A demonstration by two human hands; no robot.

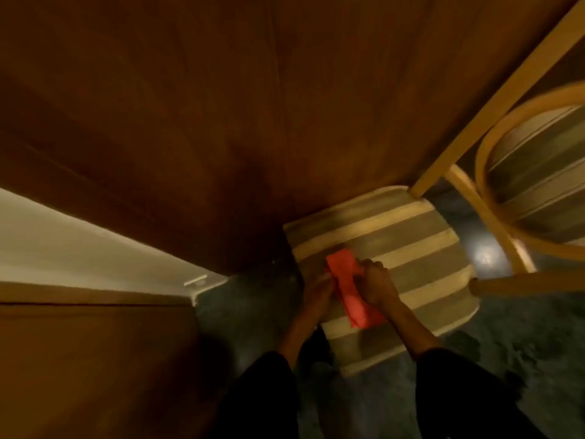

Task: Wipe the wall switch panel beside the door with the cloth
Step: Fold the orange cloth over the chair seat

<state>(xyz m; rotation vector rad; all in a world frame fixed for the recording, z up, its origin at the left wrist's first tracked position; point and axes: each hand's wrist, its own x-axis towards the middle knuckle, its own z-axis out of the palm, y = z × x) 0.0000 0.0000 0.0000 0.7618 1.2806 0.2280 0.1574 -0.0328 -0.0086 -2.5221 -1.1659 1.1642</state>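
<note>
Head cam: both hands' grip (343, 288) closed on red cloth (351, 293) over striped chair seat (424, 248).

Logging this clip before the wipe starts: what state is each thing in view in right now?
cloth: folded into a strip, held over the striped seat.
left hand: closed on the cloth's left edge.
right hand: gripping the cloth's middle.
striped seat: upright, partly under the wooden surface.
wooden chair: standing beside it.
switch panel: not in view.
</note>
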